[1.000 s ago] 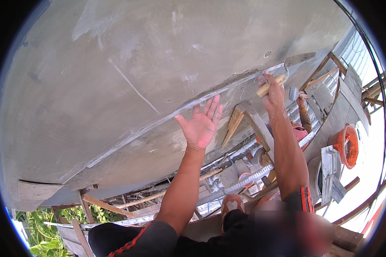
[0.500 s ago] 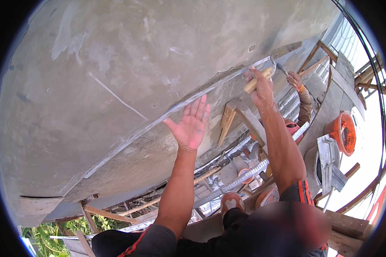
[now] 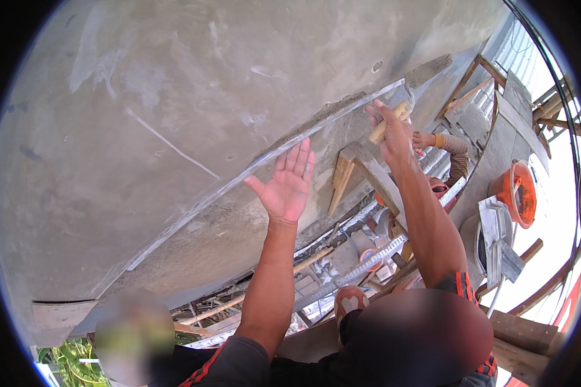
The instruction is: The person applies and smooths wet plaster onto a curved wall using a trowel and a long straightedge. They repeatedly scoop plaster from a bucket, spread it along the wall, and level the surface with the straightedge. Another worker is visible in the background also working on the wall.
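A long, pale straightedge (image 3: 193, 216) runs slantwise along the lower edge of the grey plastered wall (image 3: 174, 84). My left hand (image 3: 287, 187) is palm up with the fingers stretched out, fingertips and thumb at the straightedge's edge. Farther right, my right hand (image 3: 397, 138) is wrapped round the wooden handle of a trowel (image 3: 401, 111). The trowel's bent metal neck shows by the straightedge's far end; I cannot make out its blade clearly. A dark, damp-looking mortar patch (image 3: 432, 69) lies on the wall just beyond.
Below my right hand, a co-worker's hand (image 3: 424, 140) and striped sleeve reach in. A wooden bracket (image 3: 371, 171) stands against the lower wall. At right are an orange bucket (image 3: 515, 193), a metal float-like tool (image 3: 494, 242), planks and hanging cables (image 3: 555, 71). My shoe (image 3: 350, 302) is on the scaffold.
The co-worker's hand has dropped lower, and the tool it held up no longer shows. My right hand and trowel have tilted slightly. My left hand stays in place.
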Action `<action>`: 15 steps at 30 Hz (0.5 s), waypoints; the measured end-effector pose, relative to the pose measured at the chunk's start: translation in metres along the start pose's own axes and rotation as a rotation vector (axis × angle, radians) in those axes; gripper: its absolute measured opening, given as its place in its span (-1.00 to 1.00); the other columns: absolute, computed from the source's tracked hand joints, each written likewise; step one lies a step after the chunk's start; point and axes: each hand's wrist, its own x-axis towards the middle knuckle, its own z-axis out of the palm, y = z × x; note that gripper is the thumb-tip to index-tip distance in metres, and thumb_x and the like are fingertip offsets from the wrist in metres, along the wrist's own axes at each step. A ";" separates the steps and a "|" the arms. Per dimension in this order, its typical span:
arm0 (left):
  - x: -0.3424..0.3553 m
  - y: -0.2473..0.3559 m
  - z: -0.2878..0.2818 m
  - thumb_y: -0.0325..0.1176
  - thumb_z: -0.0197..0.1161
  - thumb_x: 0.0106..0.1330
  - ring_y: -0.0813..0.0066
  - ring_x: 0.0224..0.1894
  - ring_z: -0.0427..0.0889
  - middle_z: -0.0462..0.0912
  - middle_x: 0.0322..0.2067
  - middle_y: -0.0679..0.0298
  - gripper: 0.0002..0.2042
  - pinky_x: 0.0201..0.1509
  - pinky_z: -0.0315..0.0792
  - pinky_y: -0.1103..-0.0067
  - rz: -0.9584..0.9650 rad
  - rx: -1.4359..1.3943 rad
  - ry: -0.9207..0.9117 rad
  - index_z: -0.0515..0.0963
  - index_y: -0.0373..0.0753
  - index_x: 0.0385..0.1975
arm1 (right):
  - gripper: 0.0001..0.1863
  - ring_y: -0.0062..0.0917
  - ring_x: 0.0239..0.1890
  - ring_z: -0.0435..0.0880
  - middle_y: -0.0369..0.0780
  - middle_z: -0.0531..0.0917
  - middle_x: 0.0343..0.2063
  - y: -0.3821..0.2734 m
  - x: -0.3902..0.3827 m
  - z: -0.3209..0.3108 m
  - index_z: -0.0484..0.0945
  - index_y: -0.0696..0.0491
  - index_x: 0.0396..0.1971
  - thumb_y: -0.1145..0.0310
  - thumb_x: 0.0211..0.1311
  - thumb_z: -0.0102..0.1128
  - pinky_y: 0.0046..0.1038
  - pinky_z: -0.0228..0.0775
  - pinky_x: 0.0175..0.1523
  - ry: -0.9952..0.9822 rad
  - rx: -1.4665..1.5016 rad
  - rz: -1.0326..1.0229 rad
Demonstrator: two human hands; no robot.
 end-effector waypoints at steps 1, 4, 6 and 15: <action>-0.001 -0.002 0.001 0.37 0.48 -0.02 0.02 0.64 -0.06 0.23 0.51 -0.10 0.13 0.73 -0.28 0.13 0.002 -0.027 0.016 0.33 -0.50 0.37 | -0.51 -0.48 -0.21 0.73 -0.20 0.66 -0.22 -0.001 -0.007 -0.008 0.39 0.15 0.05 0.45 0.23 0.49 -0.48 0.53 -0.28 0.019 -0.039 -0.003; 0.002 -0.005 0.010 0.38 0.46 -0.02 -0.01 0.65 -0.09 0.11 0.55 -0.11 0.20 0.73 -0.28 0.13 0.021 -0.020 0.077 0.20 -0.50 0.44 | -0.52 -0.55 -0.35 0.69 -0.20 0.67 -0.26 -0.012 -0.028 -0.036 0.45 0.20 0.01 0.42 0.19 0.51 -0.50 0.49 -0.33 0.053 -0.194 -0.009; 0.002 -0.006 0.007 0.40 0.45 -0.04 -0.03 0.65 -0.12 0.00 0.58 -0.12 0.26 0.73 -0.29 0.11 0.047 0.037 0.077 0.09 -0.50 0.48 | -0.52 -0.60 -0.41 0.63 -0.24 0.64 -0.30 -0.037 -0.060 -0.061 0.45 0.18 0.01 0.41 0.18 0.52 -0.52 0.45 -0.37 0.064 -0.409 0.020; 0.004 -0.001 -0.003 0.76 -0.20 0.05 -0.16 0.64 -0.21 -0.12 0.58 -0.20 0.36 0.71 -0.32 0.03 -0.056 -0.035 -0.204 0.01 -0.54 0.51 | -0.51 -0.60 -0.33 0.61 -0.22 0.63 -0.28 -0.222 -0.278 -0.173 0.55 0.12 0.16 0.30 0.24 0.27 -0.46 0.47 -0.20 0.162 -1.245 0.189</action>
